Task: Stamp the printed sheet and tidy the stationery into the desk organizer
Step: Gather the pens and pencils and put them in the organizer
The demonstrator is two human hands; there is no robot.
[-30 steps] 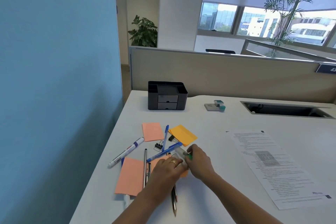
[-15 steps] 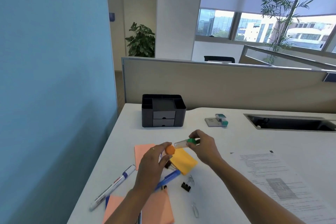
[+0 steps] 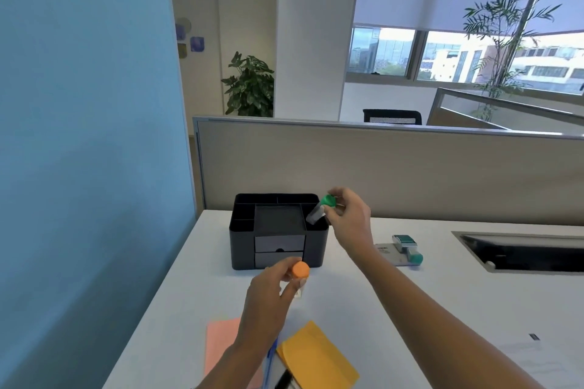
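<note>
The black desk organizer (image 3: 243, 241) with two grey drawers stands at the back left of the white desk. My right hand (image 3: 349, 219) pinches a green-capped clear tube (image 3: 319, 210), tilted, its lower end over the organizer's right compartment. My left hand (image 3: 268, 297) grips an orange-capped tube (image 3: 299, 271) in front of the organizer, above the desk. A green self-inking stamp (image 3: 407, 248) lies on its grey pad to the right. Only a corner of the printed sheet (image 3: 537, 360) shows at the lower right.
A pink sticky pad (image 3: 221, 341), an orange sticky pad (image 3: 319, 357) and a blue pen (image 3: 269, 366) lie near the front edge under my left arm. A cable slot (image 3: 521, 254) opens in the desk at right. A beige partition (image 3: 410, 174) backs the desk; a blue wall stands left.
Both hands rose from the clutter and went forward, each carrying a tube. The right hand now holds the green-capped tube at the organizer; the view tilted up.
</note>
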